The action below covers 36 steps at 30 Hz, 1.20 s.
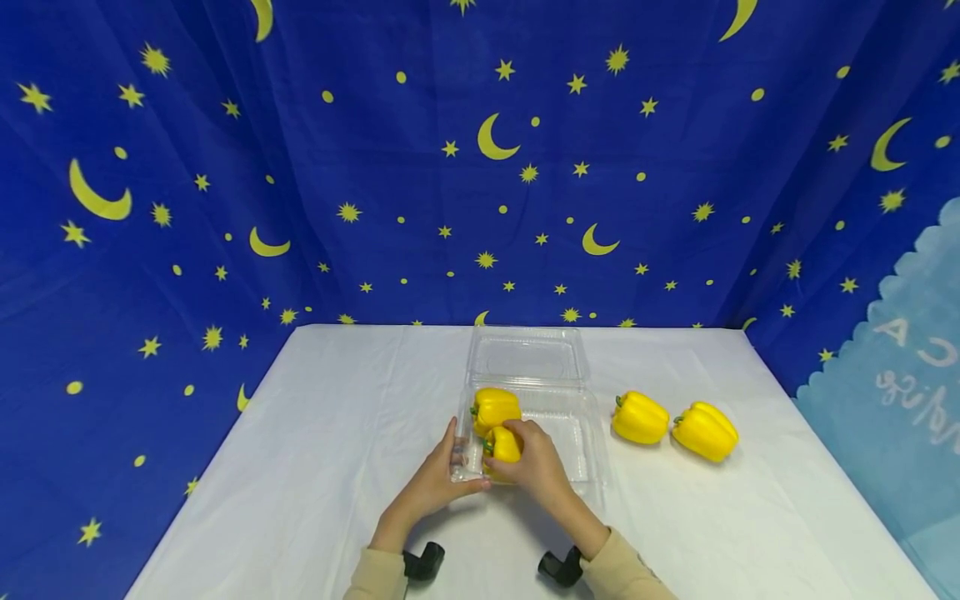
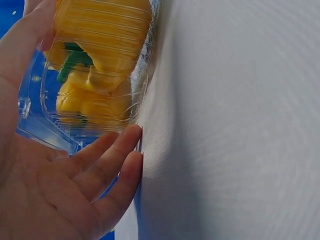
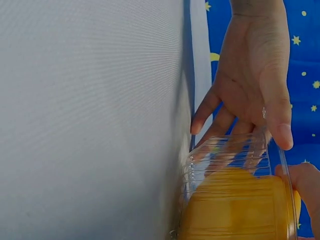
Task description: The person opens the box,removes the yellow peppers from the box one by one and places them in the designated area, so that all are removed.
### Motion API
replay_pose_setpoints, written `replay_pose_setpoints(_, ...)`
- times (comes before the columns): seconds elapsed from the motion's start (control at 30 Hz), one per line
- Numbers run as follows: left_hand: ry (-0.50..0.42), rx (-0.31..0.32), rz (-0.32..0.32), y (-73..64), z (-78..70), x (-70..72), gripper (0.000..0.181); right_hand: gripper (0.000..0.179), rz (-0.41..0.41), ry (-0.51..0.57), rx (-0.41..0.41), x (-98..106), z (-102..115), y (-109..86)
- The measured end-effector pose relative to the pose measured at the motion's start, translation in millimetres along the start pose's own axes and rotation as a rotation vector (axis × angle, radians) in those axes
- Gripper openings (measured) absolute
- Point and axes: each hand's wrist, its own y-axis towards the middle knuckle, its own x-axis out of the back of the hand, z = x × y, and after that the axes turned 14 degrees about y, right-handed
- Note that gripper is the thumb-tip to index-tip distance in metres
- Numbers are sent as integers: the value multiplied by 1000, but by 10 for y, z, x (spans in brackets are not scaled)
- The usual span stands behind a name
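Observation:
An open clear plastic clamshell box [image 1: 562, 437] lies on the table, its lid [image 1: 525, 354] folded back. Along the left side of its base sit two yellow bell peppers: a far one [image 1: 495, 407] and a near one [image 1: 506, 443], both with green stems. My right hand [image 1: 542, 467] grips the near pepper from the right, thumb in front. At the box's near left corner, my left hand [image 1: 431, 483] touches the wall with extended fingers, its thumb along the front. In the left wrist view, both peppers [image 2: 107, 30] show through the ribbed plastic, with the left hand's fingers [image 2: 107, 157] against the box.
Two more yellow bell peppers lie right of the box, one nearer to it [image 1: 640, 417] and one farther right [image 1: 706, 432]. A white cloth covers the table [image 1: 360, 400]. Blue star-and-moon curtains [image 1: 420, 167] surround it at the back and sides.

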Motion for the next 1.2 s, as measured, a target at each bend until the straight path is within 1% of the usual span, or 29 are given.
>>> replay_pose_setpoints(0.27,-10,-3,-4,5,-9,-5,117,56,-36,31,5,38,19,-6)
replay_pose_setpoints(0.43,-17,0,-4,1,-14,0,117,57,-47,46,7,99,106,17)
replay_pose_setpoints(0.67,-12,-4,-5,13,-5,-7,118,57,-86,71,21,216,251,55)
replay_pose_setpoints(1.03,-11,6,-7,22,-31,-1,117,56,-151,60,37,441,354,69)
replay_pose_setpoints(1.2,6,6,-7,16,-24,-5,116,58,-174,62,19,567,369,63)
